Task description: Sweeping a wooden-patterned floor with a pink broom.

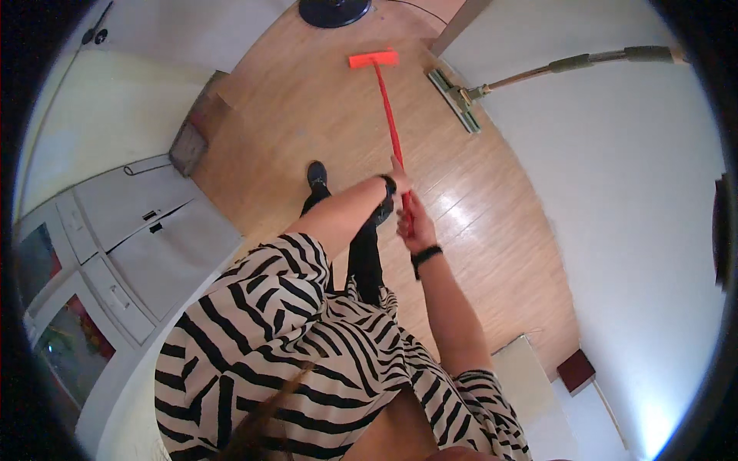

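A red long-handled floor squeegee or broom (388, 109) reaches away from me, its orange-red head flat near the floor (277, 127); which of the two it is, I cannot tell. My left hand (399, 176) grips the handle farther along, with a dark band on the wrist. Just below it, nearer my body, my right hand (417, 223) closes around the handle's end, a black band on that wrist too. Both hands are slightly blurred.
A green-headed squeegee mop (455, 101) leans on the right wall (605, 173). A round black base (334, 12) stands at the top. White cabinets (155, 248) line the left side. A dark red box-like object (575, 371) is at lower right.
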